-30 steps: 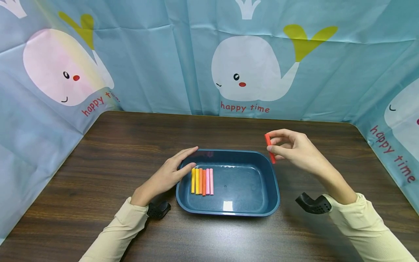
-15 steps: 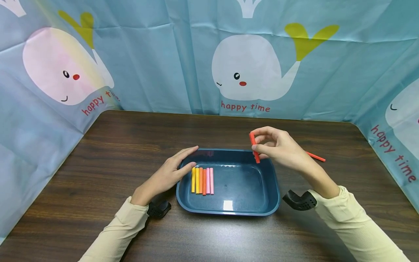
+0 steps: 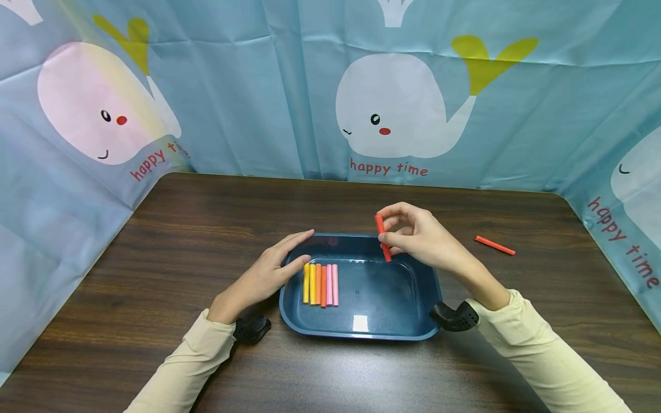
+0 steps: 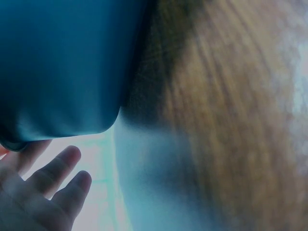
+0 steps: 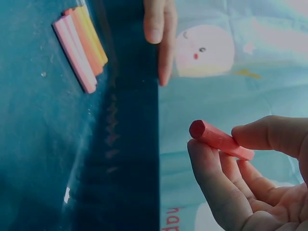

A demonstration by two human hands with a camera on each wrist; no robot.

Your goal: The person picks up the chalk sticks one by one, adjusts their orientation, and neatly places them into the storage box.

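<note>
A blue plastic tray (image 3: 361,334) lies on the wooden table. My left hand (image 3: 263,274) rests at its left back corner, fingers extended over the rim and thumb reaching inside. In the left wrist view, fingers (image 4: 53,175) show beyond the tray's wall. My right hand (image 3: 420,235) pinches a red crayon (image 3: 383,238) above the tray's back rim, the stick tilted upright. Seen from the right wrist, the red crayon has a six-sided end and sits between thumb and fingers. Inside the tray, at its left, several crayons (image 3: 329,285) lie side by side in yellow, orange and pink.
Another red crayon (image 3: 494,245) lies on the table (image 3: 521,287) to the right of the tray, behind the right forearm. A blue curtain (image 3: 289,109) with whale prints hangs behind the table's far edge. Each wrist wears a black camera mount.
My right hand has carried the red crayon leftward, from beside the tray's right back corner to over its back rim. The other red crayon on the table has come into view. My left hand stays put.
</note>
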